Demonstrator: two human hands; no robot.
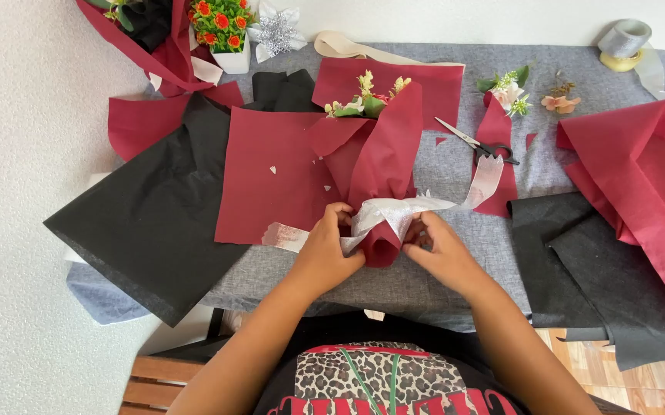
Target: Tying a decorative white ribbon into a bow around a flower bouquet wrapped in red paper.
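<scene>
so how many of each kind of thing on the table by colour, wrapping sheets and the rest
dark red sheets, counting the wrap both hands, left hand and right hand, grip: about 5
black sheets: 3
silver ribbon: 1
ribbon roll: 1
scissors: 1
potted plant: 1
total: about 12

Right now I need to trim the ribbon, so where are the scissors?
In the head view, the scissors lie on the grey table cloth, right of the wrapped bouquet, beside a dark red paper strip.
</scene>
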